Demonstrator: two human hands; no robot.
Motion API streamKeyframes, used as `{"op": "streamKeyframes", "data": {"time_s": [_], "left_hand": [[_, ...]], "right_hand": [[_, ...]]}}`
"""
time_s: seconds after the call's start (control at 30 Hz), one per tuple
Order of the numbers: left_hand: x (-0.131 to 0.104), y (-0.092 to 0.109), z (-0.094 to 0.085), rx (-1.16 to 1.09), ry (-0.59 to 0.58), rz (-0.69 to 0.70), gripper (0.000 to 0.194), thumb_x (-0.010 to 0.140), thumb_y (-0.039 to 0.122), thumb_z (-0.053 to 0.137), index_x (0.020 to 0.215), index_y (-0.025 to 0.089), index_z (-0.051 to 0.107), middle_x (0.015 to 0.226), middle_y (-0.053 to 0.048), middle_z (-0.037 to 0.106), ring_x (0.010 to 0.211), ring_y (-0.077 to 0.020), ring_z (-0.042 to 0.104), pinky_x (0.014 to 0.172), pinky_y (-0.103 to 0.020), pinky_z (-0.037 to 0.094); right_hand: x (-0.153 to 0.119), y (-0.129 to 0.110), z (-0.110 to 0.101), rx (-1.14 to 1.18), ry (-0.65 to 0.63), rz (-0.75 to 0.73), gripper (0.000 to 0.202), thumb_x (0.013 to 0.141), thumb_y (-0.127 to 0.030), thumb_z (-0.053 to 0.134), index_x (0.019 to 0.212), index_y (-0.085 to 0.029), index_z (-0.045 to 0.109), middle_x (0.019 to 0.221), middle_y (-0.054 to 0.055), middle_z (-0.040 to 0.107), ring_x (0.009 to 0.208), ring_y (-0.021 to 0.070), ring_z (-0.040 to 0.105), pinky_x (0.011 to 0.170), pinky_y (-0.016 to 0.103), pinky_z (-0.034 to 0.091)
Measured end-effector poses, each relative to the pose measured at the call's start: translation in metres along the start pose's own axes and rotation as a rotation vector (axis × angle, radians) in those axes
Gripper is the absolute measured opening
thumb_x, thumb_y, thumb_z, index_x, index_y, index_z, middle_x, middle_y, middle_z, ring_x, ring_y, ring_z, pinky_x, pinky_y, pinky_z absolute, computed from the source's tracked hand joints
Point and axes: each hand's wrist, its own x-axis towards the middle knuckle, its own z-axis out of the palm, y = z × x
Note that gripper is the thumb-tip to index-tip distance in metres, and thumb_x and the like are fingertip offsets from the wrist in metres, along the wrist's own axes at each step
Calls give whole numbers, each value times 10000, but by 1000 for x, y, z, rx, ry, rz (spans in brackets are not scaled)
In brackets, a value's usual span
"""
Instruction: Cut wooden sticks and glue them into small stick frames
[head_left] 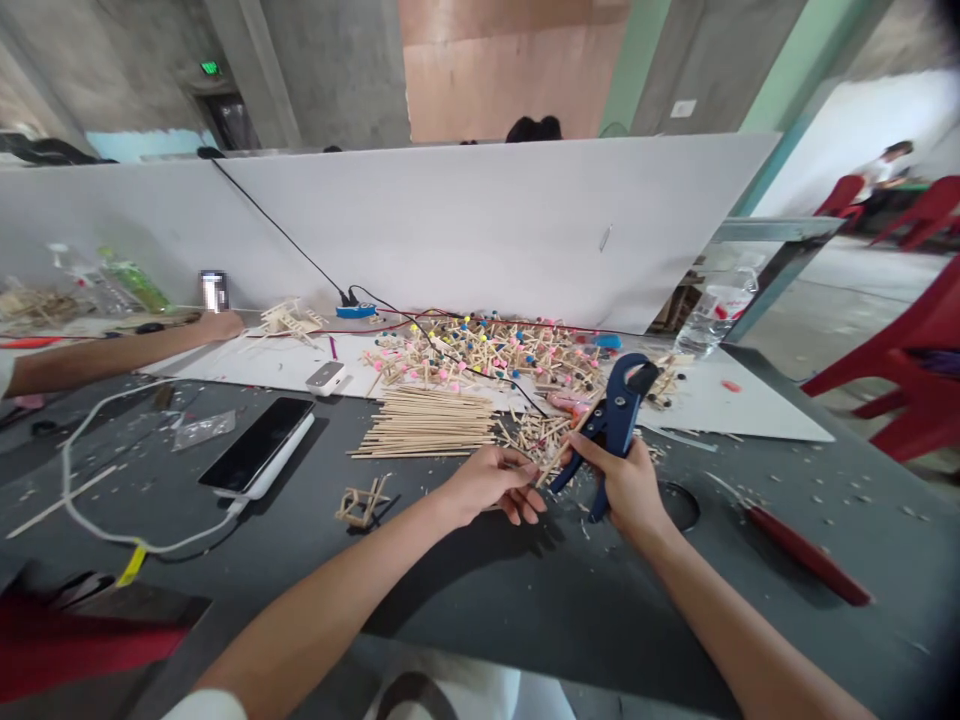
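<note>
Dark-grey tabletop (562, 600) spreads beneath both hands. Beyond them lies a broad heap of short wooden sticks tipped with coloured balls (487, 350). Just beyond and to the left of the left hand, a flat sheaf of long, pale wooden sticks (424, 422) runs sideways, its long axis roughly left to right. Within the right hand is a dark-blue hand cutter with two handles (619, 410); its head points away and to the right, its handles back towards the left hand, their ends apart. One thin, pale wooden stick (561, 462) slants between the hands, its near end at the left fingertips, its far end rising to the cutter.

The right hand (630, 490) is curled round the cutter, thumb across its near side. The left hand (499, 485) pinches the thin stick between thumb and forefinger, the other fingers loosely bent.

Most of the right fingers are hidden behind the cutter. Whether the stick sits between the blades is hard to make out.
</note>
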Motion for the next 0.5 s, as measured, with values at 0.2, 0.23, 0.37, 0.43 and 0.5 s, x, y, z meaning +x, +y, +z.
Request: {"op": "streamKeyframes", "data": {"time_s": [0.2, 0.23, 0.37, 0.43, 0.5], "left_hand": [[-1, 1, 0, -3, -17, -11, 460, 704, 531, 754, 803, 126, 561, 647, -76, 701, 508, -143, 658, 423, -180, 443], [0, 1, 0, -1, -16, -14, 462, 704, 535, 753, 807, 126, 565, 649, -76, 701, 508, -144, 658, 424, -184, 445], [0, 1, 0, 20, -16, -19, 452, 714, 527, 749, 830, 124, 580, 658, -78, 703, 513, -147, 658, 430, -192, 449], [-1, 1, 1, 26, -3, -17, 434, 722, 509, 749, 832, 123, 582, 657, -77, 702, 510, -143, 656, 431, -189, 449], [-1, 1, 0, 27, 9, -12, 416, 732, 491, 747, 832, 123, 583, 659, -78, 701, 507, -143, 654, 425, -190, 451]], "right_hand": [[-2, -2, 3, -52, -10, -1, 251, 707, -400, 784, 723, -180, 664, 606, 17, 663, 549, 175, 609, 571, 295, 518], [-2, -2, 4, -54, -6, 0, 247, 704, -397, 786, 726, -182, 666, 610, 15, 665, 551, 174, 611, 571, 291, 516], [-3, 0, 4, -5, -4, 24, 217, 705, -368, 790, 730, -185, 675, 624, 9, 666, 561, 169, 612, 594, 295, 525], [-3, 1, 4, 31, -6, 45, 213, 704, -357, 793, 722, -180, 677, 627, 13, 663, 571, 171, 613, 612, 309, 539], [-3, 0, 5, 58, 4, 64, 218, 696, -355, 799, 709, -175, 676, 630, 15, 660, 572, 173, 612, 615, 319, 549]]}}
